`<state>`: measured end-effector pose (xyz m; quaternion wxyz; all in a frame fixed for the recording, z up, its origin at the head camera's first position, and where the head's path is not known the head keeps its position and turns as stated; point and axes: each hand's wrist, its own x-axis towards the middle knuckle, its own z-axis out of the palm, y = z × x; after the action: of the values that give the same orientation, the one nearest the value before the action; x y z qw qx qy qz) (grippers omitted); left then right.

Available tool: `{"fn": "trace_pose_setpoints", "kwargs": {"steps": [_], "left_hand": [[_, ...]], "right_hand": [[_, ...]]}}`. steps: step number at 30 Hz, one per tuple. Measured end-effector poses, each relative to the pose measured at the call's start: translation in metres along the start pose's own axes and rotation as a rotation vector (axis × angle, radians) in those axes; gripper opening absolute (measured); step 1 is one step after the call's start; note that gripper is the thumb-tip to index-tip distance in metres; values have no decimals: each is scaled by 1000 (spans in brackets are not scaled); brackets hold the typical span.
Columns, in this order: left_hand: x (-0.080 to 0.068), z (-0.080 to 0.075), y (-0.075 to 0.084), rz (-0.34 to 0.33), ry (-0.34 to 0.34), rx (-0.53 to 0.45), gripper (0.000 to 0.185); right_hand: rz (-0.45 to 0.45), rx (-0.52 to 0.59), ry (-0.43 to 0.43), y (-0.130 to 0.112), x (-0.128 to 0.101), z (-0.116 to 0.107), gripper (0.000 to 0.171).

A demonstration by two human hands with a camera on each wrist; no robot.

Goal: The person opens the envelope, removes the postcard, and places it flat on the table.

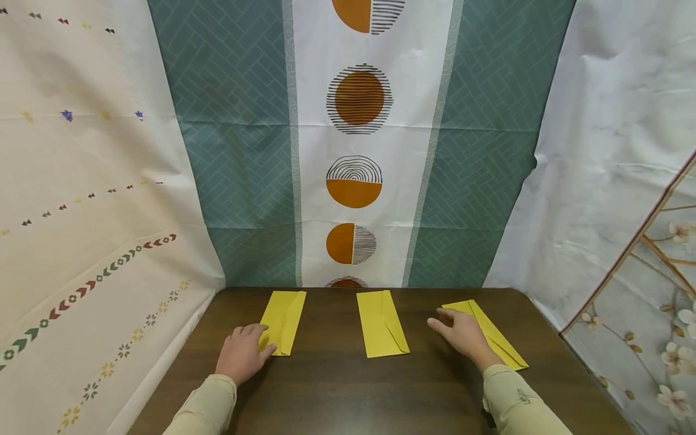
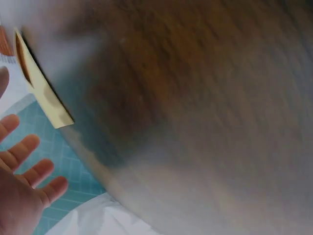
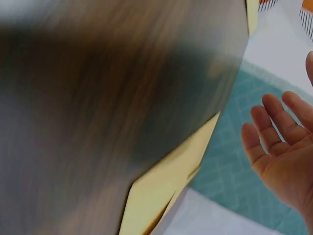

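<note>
Left hand, fingers relaxed, rests on the left yellow envelope; right hand, at three o'clock, lies spread over the right envelope, gripping nothing.

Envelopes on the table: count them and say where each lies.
3. Left envelope by the left hand; middle envelope alone; right envelope partly under the right hand. None seems hidden.

Bench: bare wood across the whole near strip, open to either hand. Three flat yellow envelopes lie in a row farther back: left envelope, middle envelope, right envelope, with clear wood lanes between them. Patterned cloth backdrop closes off the far edge; side cloths bound left and right.
</note>
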<state>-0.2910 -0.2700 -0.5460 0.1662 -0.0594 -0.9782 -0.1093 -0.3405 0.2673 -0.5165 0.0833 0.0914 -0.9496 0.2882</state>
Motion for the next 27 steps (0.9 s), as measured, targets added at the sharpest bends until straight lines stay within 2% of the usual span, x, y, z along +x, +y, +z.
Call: {"fn": "trace_pose_setpoints", "kwargs": {"steps": [3, 7, 13, 17, 23, 27], "left_hand": [[2, 4, 1, -19, -21, 0, 54], [6, 11, -3, -57, -87, 0, 58], [9, 20, -13, -129, -258, -54, 68], [7, 20, -15, -173, -341, -103, 74], [6, 21, -12, -220, -396, -142, 79], [5, 26, -12, -240, -437, -145, 84]], "right_hand": [[3, 25, -16, -14, 4, 12, 65], [-2, 52, -31, -33, 8, 27, 60], [-30, 95, -32, -60, 14, 46, 60], [-55, 118, -55, -77, 17, 58, 62], [-97, 140, -74, -97, 23, 73, 58], [-125, 150, -119, -113, 23, 84, 60]]}}
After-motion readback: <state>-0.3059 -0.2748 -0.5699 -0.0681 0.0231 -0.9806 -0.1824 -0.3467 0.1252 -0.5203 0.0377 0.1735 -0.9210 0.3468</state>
